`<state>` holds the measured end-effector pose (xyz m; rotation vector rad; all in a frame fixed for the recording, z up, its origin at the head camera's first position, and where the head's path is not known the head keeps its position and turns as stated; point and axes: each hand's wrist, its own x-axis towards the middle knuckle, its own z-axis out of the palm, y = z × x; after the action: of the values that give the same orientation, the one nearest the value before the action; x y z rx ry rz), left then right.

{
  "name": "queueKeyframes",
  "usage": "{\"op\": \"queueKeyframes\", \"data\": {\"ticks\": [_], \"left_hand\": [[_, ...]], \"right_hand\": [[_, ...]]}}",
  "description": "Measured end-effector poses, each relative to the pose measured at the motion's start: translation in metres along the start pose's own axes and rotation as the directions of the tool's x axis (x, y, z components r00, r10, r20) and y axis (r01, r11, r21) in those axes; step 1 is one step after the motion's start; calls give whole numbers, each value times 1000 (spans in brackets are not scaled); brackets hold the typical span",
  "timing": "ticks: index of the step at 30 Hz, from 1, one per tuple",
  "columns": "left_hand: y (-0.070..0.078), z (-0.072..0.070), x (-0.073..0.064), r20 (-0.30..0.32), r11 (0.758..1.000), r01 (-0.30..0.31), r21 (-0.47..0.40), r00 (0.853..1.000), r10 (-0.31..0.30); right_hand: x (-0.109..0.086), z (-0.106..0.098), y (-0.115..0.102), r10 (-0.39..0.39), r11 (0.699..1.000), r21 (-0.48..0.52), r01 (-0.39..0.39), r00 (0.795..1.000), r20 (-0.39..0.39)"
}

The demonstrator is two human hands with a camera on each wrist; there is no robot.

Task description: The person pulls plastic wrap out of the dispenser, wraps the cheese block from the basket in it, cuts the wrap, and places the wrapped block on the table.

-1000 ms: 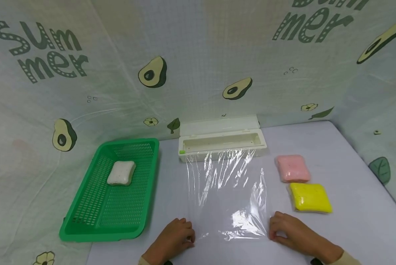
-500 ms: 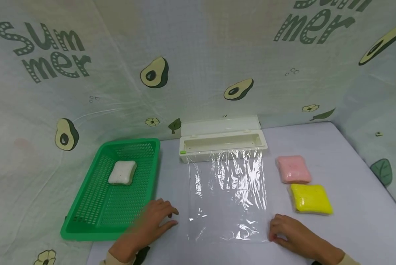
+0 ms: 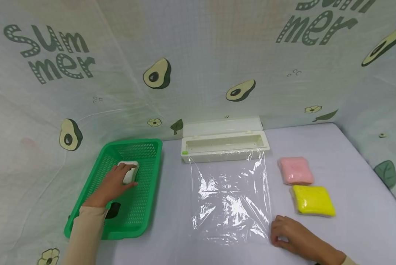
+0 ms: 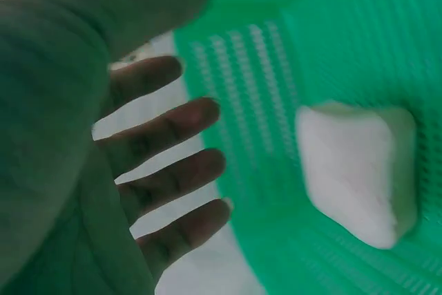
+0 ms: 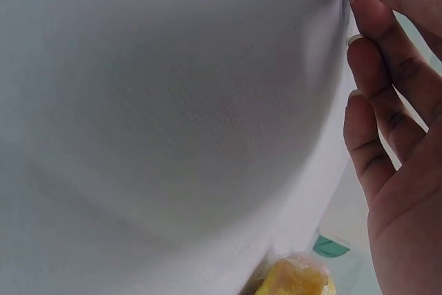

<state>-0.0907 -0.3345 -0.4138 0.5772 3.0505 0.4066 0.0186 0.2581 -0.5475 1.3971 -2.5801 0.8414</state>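
My left hand (image 3: 113, 186) reaches into the green basket (image 3: 136, 208), over a white pillow-shaped block (image 3: 130, 176). In the left wrist view its fingers are spread, apart from the white block (image 4: 349, 170). A sheet of clear plastic wrap (image 3: 231, 198) lies stretched over the table, running from a white wrap dispenser (image 3: 224, 138) with a raised lid. At the sheet's near right corner, my right hand (image 3: 290, 235) pinches the edge between thumb and fingertips; the right wrist view barely shows the film there.
Right of the sheet lie a pink wrapped block (image 3: 296, 170) and a yellow wrapped block (image 3: 314, 200), close together. A patterned cloth (image 3: 198, 66) hangs behind the white table (image 3: 169, 206).
My left hand has let go of the wrap's near left corner and moved left and forward into the basket, above the white block. My right hand stays at its corner.
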Motion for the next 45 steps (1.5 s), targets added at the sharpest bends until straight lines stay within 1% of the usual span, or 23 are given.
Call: {"op": "queueKeyframes", "data": {"ticks": [2,5,10,14,18,22,28,31,34,39,42,45], "left_hand": [[-15,3,5,41,999,36,-5,999,-36],[-32,9,11,87,997,76,5,993,-76],[-52,20,21,146,993,112,41,982,-116],[-60,24,26,204,989,139,51,968,-147],[-62,25,29,245,985,164,52,954,-172],[-66,28,34,252,983,164,83,951,-179],[-75,31,38,192,982,122,144,970,-149],[-78,31,37,148,979,103,178,980,-130],[-77,31,35,113,977,101,188,986,-124],[-71,28,32,57,978,111,175,991,-123],[-64,25,32,-2,981,112,156,994,-113],[-56,19,32,-69,984,109,137,993,-101]], "right_hand": [[-1,0,0,8,1000,12,-8,1000,8],[-2,0,-1,43,999,20,-44,999,16],[-1,0,-2,58,998,8,-58,998,0],[-2,2,-1,53,999,9,-53,999,-8],[-3,3,1,47,999,16,-46,999,-6],[-4,3,2,35,999,12,-35,999,-12],[-2,4,1,14,1000,3,-14,999,-42],[-2,5,0,11,1000,3,-10,999,-49],[-2,5,0,18,1000,7,-17,999,-44],[-2,3,1,41,999,24,-41,999,-18],[-2,3,2,45,999,32,-45,999,-14],[-2,4,2,36,999,29,-35,999,-24]]}}
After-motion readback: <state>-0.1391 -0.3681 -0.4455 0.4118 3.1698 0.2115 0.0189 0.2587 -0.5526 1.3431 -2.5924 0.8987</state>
